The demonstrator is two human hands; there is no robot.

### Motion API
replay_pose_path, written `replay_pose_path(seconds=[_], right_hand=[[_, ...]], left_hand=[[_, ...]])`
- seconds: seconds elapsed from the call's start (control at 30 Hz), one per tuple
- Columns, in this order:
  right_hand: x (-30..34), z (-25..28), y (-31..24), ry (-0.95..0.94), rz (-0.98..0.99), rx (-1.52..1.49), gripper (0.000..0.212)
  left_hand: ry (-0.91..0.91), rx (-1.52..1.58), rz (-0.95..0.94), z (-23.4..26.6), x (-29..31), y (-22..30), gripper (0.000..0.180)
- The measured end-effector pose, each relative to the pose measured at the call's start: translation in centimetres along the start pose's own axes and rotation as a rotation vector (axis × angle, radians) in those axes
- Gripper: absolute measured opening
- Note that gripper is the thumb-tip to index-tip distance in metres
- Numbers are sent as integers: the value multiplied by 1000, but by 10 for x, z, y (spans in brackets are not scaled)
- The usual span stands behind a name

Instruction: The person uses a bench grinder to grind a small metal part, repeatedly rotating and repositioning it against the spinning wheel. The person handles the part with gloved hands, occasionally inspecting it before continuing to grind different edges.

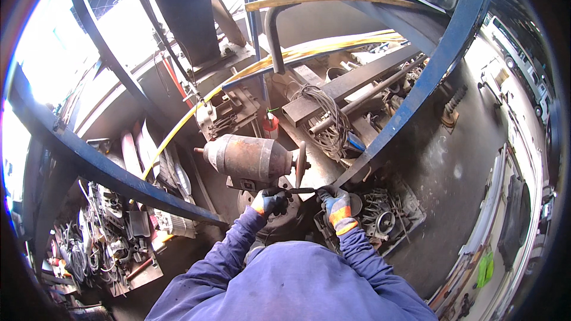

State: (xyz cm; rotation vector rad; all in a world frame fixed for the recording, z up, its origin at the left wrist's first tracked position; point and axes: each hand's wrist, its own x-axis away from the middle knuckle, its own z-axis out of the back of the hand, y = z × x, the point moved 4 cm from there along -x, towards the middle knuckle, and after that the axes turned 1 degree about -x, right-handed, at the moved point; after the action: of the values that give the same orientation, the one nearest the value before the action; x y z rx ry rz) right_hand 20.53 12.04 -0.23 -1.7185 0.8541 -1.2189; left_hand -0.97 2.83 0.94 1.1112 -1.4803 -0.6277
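Observation:
A rusty bench grinder (247,159) stands in front of me, its wheel (301,164) on the right end. Between my hands runs a thin, dark metal bar (301,190), held level just below the wheel. My left hand (270,201), in a grey glove with an orange and white cuff, is closed round the bar's left end, under the grinder body. Closed on the right end is my right hand (334,201), gloved the same way. From this view I cannot tell whether the bar touches the wheel.
A blue steel frame (410,104) slants past on the right, another blue beam (131,184) on the left. Behind the grinder lie a steel beam (351,86) and coiled cable (324,122). Metal scraps (386,217) fill a tray at right; cables and parts (98,232) pile up at left.

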Motion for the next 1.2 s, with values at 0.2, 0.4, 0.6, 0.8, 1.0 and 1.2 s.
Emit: replay_pose_path(seconds=[0.2,0.4,0.6,0.8,1.0,1.2], right_hand=[[-5,7,-4,2,93,85,6],[1,6,-11,28,109,91,6],[-1,-8,-1,-14,61,61,5],[4,-21,2,-88,63,89,9],[12,-15,5,-449,-203,226,19],[11,-11,8,-397,-115,162,18]], left_hand=[[2,-47,10,-6,-4,-3,27],[-14,-129,-67,-6,-6,0,27],[20,-188,-95,10,1,1,29],[17,-151,-235,22,21,8,33],[-6,-268,-365,33,37,9,37],[5,-421,-414,20,39,22,24]])
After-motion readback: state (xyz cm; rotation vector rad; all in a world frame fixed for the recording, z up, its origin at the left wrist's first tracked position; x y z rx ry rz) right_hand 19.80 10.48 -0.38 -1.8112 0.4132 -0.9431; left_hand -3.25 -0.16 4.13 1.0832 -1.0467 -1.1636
